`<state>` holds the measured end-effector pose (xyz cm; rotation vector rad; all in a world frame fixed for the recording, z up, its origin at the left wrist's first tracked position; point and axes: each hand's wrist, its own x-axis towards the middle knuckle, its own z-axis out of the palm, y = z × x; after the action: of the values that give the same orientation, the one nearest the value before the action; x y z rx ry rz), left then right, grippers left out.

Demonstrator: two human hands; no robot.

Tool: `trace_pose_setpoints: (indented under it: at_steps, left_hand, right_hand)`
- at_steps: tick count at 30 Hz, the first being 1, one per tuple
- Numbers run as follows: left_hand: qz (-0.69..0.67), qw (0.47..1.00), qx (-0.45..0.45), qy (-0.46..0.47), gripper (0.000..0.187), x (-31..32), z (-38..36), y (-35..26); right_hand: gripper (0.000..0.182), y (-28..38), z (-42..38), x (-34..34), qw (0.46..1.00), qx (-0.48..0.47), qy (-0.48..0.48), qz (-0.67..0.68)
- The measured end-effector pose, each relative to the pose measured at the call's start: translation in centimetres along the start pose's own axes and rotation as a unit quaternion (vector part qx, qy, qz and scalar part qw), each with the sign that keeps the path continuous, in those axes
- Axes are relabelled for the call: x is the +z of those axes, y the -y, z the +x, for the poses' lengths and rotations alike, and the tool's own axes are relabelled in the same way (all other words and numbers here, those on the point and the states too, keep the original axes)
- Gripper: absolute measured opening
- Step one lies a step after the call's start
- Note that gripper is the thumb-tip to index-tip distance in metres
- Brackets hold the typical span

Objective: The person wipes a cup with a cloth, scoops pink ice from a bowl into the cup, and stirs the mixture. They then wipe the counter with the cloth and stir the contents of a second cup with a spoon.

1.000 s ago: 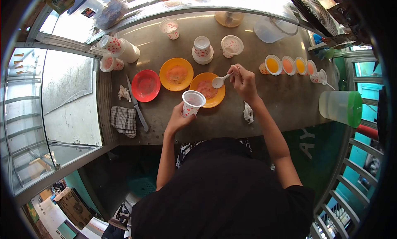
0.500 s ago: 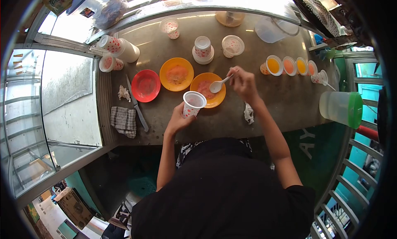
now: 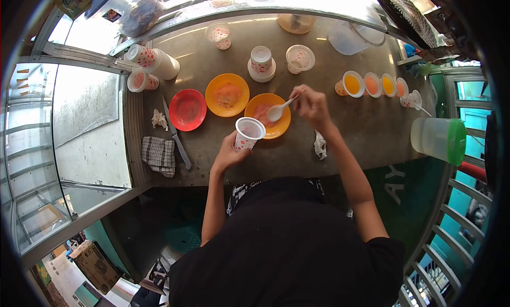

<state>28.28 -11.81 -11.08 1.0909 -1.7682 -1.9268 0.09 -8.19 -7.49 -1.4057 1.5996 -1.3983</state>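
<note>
My left hand (image 3: pixel 230 154) is closed around a white plastic cup with red dots (image 3: pixel 246 138), held upright at the near edge of an orange plate (image 3: pixel 283 124). Pinched by its handle in my right hand (image 3: pixel 312 108) is a white spoon (image 3: pixel 277 112), its bowl over the pink mash (image 3: pixel 262 114) on that plate. Just behind and to the left, a second orange plate (image 3: pixel 217 111) carries more pinkish-orange mash. Left of it lies a red plate (image 3: pixel 200 118) with some wet residue.
A knife (image 3: pixel 180 147), a checked cloth (image 3: pixel 159 156) and crumpled scraps (image 3: pixel 159 119) lie at the left. Dotted cups (image 3: pixel 261 62) stand along the back. Several cups of orange and pink drink (image 3: pixel 351 85) line the right, near a green-lidded container (image 3: pixel 436 139).
The spoon has shifted very slightly to the left over the plate, with my right hand. My left hand and the cup stay practically in place.
</note>
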Motion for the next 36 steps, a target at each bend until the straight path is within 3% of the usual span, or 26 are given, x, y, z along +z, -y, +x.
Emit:
trace_pose_setpoints:
  at_steps: [7,9,14,19,25,30,36]
  left_hand:
    - [-0.009,1.0,-0.006,0.004,0.049,0.1,-0.1,-0.1]
    - [-0.003,1.0,0.0,-0.003,0.049,0.2,-0.1,-0.1]
    - [0.008,1.0,-0.018,0.003,0.05,-0.2,-0.1,0.8]
    - [-0.072,0.996,-0.045,-0.003,0.049,-0.2,-0.3,1.2]
    - [-0.064,0.997,-0.03,-0.007,0.048,-0.1,-0.4,1.2]
    - [-0.043,0.999,-0.027,0.003,0.05,-0.2,-0.2,1.3]
    - [-0.075,0.996,-0.041,0.001,0.049,-0.2,-0.5,0.6]
  right_hand:
    - [0.02,1.4,0.5,-1.0,0.999,0.042,-0.027,-0.015]
    - [0.022,0.9,0.3,-0.4,0.999,-0.017,-0.027,-0.022]
    - [0.026,0.8,1.4,-1.8,0.999,0.043,-0.023,-0.003]
    - [0.029,0.8,0.5,-1.1,0.998,0.06,0.021,-0.007]
    - [0.029,0.7,-1.0,-1.1,0.997,0.069,-0.026,-0.001]
    - [0.027,0.7,-0.4,-1.3,0.997,0.059,0.039,0.014]
    - [0.026,1.2,-2.0,-0.3,0.999,0.049,-0.019,-0.014]
